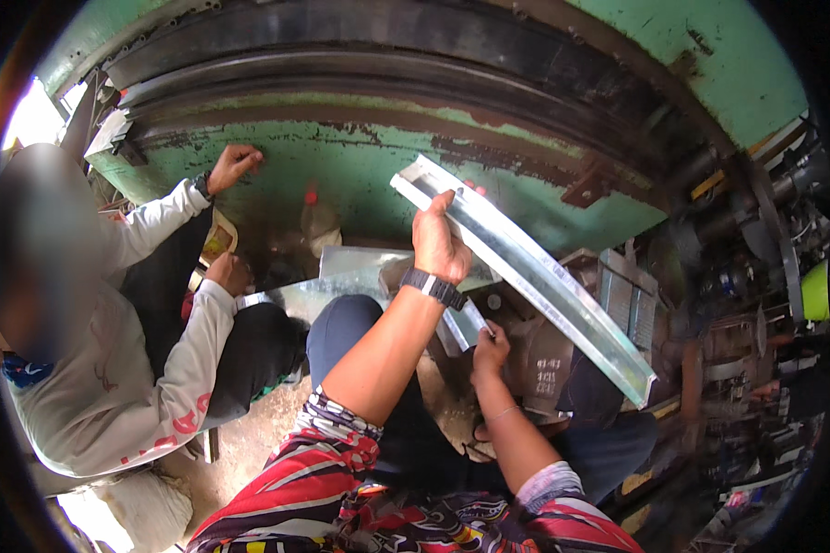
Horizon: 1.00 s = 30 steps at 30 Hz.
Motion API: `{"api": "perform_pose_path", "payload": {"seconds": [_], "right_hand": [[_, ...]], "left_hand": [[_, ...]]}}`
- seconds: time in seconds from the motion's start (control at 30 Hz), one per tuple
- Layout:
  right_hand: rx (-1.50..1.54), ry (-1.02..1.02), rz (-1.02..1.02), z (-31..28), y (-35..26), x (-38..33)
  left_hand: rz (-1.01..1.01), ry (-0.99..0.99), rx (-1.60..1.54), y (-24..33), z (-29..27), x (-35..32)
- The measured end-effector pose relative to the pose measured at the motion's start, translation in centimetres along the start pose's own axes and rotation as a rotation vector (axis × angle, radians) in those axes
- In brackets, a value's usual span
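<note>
My left hand [438, 244], with a black wristband, is raised and shut on a long shiny metal channel strip [563, 295]. The strip slants from upper left down to the right, over my lap. Lower down, my right hand [490, 350] grips the end of a small shiny metal piece [459, 324] beside a dark metal block [544, 361]. A flat sheet of bright metal [360, 273] lies just behind my left wrist.
A co-worker in a grey long-sleeved top sits at my left, with one hand [233, 166] on the worn green machine body [360, 166] and the other hand [229, 274] by the sheet. Stacked metal strips [622, 297] and dark machinery [756, 276] crowd the right.
</note>
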State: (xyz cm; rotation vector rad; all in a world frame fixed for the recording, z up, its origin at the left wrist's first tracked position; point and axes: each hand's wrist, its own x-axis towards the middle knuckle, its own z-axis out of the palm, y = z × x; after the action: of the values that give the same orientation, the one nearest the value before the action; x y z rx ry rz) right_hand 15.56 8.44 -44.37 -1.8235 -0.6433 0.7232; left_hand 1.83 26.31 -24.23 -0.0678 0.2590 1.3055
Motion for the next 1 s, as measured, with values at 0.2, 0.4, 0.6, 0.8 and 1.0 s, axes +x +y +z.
{"api": "perform_pose_path", "payload": {"seconds": [0.2, 0.4, 0.6, 0.8, 1.0], "right_hand": [[-0.383, -0.249, -0.145, 3.5, 3.0, 2.4], [-0.286, -0.252, -0.488, -0.5, -7.2, -2.2], [-0.644, 0.160, -1.388, -9.4, -23.1, -5.8], [-0.936, 0.210, -1.463, -8.5, -32.2, 6.8], [-0.769, 0.147, -1.757, -4.1, -37.5, 14.6]], "left_hand": [[0.113, 0.097, 0.076, -0.2, 1.0, -0.8], [0.212, 0.030, 0.039, 1.6, 1.6, -1.5], [0.166, 0.125, -0.143, 5.4, 1.9, 1.3], [0.318, 0.117, -0.153, 8.3, 10.1, 4.6], [0.530, 0.120, 0.029, 10.4, 12.4, 9.8]]}}
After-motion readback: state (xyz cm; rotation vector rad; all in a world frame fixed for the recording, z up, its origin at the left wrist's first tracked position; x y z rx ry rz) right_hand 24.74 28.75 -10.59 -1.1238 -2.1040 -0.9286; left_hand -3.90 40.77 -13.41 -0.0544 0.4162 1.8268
